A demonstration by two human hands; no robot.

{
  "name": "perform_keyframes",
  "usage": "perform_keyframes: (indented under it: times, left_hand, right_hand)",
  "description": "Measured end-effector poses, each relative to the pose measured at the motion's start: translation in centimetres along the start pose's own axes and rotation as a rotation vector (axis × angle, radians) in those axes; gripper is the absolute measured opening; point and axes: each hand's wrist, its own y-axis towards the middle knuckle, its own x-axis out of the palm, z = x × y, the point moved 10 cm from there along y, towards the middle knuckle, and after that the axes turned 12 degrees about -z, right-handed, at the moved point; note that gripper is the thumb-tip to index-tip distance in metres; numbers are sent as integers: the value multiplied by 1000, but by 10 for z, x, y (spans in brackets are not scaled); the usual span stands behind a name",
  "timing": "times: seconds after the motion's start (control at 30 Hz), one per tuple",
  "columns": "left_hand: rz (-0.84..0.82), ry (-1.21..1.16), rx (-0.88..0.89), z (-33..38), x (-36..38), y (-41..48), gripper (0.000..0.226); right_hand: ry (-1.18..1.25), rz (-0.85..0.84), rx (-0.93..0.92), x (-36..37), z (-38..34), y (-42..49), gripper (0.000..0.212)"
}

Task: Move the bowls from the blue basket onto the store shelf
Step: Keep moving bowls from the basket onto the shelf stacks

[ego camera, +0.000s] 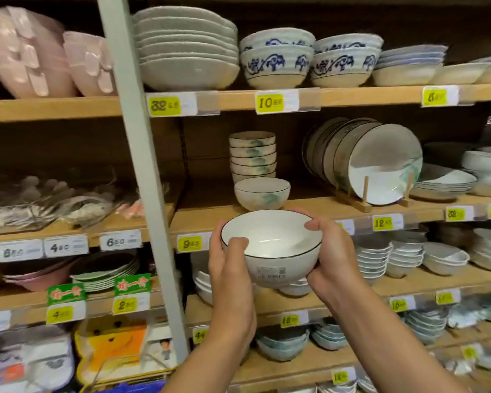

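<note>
Both hands cupping white bowl (271,248), left hand (231,268), right hand (328,251), thumbs curled over rim

wooden shelf (207,204) | lone bowl (262,193) at front | bowl stack (252,154) just behind | plates (386,163) upright in wooden rack (355,204), right

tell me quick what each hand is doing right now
Left hand: grips the white bowl at its left side, thumb over the rim.
Right hand: grips the same bowl at its right side.
</note>
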Motion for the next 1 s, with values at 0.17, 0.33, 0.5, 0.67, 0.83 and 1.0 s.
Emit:
perform_keyframes:
  times: [0.17, 0.33, 0.5, 0.67, 0.83, 1.0]
  left_hand:
    - [3, 31, -17, -23, 37, -2, 40]
    - [3, 66, -20, -33, 61, 2, 52]
    - [0, 76, -74, -41, 57, 39, 47]
    - [-126, 126, -138, -42, 65, 83, 63]
    - [-193, 142, -174, -38, 74, 112, 41]
    - [-265, 116, -231, -41, 77, 126, 29]
  right_hand:
    - [-40, -9, -3, -31, -22, 14, 35]
    - [-25, -12, 11, -46, -26, 31, 34]
    - [-66, -24, -9, -49, -27, 51, 33]
    - [-206, -53, -30, -50, -43, 82, 36]
    - [-155, -182, 17, -44, -58, 118, 36]
    - [-60, -311, 109, -34, -55, 135, 53]
